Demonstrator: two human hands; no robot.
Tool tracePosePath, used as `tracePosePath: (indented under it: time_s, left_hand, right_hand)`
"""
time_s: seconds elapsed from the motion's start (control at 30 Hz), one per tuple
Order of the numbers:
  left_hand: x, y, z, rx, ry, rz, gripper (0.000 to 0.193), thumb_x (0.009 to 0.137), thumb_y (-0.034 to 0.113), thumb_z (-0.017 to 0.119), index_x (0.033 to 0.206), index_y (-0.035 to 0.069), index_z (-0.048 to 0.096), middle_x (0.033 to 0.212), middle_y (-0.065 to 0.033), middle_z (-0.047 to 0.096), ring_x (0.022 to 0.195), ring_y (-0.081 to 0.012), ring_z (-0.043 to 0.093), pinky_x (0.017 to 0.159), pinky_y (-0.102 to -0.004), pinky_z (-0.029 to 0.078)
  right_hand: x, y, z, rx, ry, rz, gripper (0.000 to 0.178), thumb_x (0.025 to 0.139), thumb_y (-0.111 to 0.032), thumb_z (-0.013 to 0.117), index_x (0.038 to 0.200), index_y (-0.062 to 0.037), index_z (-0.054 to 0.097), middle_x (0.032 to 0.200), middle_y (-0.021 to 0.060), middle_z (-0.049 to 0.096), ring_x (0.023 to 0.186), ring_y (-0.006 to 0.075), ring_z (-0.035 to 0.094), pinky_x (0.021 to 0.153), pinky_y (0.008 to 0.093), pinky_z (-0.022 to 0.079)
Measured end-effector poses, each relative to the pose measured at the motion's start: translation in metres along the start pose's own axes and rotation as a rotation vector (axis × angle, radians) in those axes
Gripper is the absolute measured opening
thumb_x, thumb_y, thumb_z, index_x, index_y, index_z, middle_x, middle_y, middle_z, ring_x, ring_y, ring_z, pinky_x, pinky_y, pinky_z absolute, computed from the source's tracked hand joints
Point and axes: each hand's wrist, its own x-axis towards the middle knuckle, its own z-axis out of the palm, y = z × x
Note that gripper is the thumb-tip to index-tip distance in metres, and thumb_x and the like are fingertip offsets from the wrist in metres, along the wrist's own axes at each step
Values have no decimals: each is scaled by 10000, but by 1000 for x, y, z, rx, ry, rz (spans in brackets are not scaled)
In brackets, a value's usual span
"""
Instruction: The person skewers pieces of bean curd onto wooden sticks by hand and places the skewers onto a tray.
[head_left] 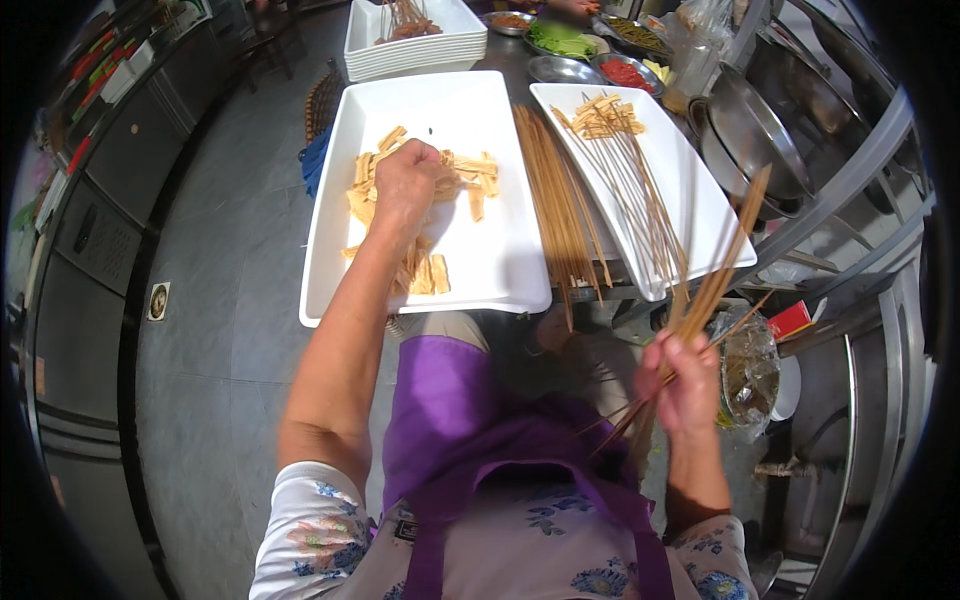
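Pale tan tofu-skin strips (425, 215), cut short and flat, lie scattered in the left white rectangular tray (490, 270) on the counter. Head view: the left hand (405, 185) rests down among these strips, fingers curled onto the pile; what it grips cannot be told. The right hand (685, 385), held low near the apron (470, 430), is closed around a bundle of thin bamboo skewers (720, 275). Loose skewers (555, 205) lie between the trays; threaded skewers (625, 165) rest in the right tray (700, 215).

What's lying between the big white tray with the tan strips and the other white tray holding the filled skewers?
In the head view, a loose bundle of bare bamboo skewers lies on the counter between the large white rectangular tray of tan strips and the white rectangular tray of threaded skewers.
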Motion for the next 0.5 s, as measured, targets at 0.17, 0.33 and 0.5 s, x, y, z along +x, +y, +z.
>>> tracePosePath:
  time_s: [0.17, 0.33, 0.5]
  left_hand:
    - [-29, 8, -2, -696, -136, -189, 56, 749, 11, 452, 744, 64, 468, 712, -87, 578, 669, -197, 590, 643, -313, 490]
    - [-54, 1, 2, -1062, -76, -333, 95, 761, 31, 437, 851, 63, 444, 713, -29, 482, 641, -181, 534, 742, -520, 463]
    - [-70, -2, 8, -1121, -71, -370, 151, 754, 21, 450, 897, 68, 446, 786, -35, 508, 758, -184, 545, 729, -561, 443]
  right_hand:
    - [-23, 45, 6, 18, -62, 332, 117, 747, -44, 499, 845, 12, 531, 616, 106, 526, 440, 161, 466, 404, 279, 386]
    - [-19, 46, 19, -157, -199, 327, 131, 736, -25, 505, 855, 24, 530, 608, 96, 530, 439, 134, 459, 411, 248, 374]
    - [-7, 46, 32, -286, -259, 265, 59, 741, -25, 520, 773, 18, 545, 567, 70, 520, 415, 102, 442, 391, 213, 345]
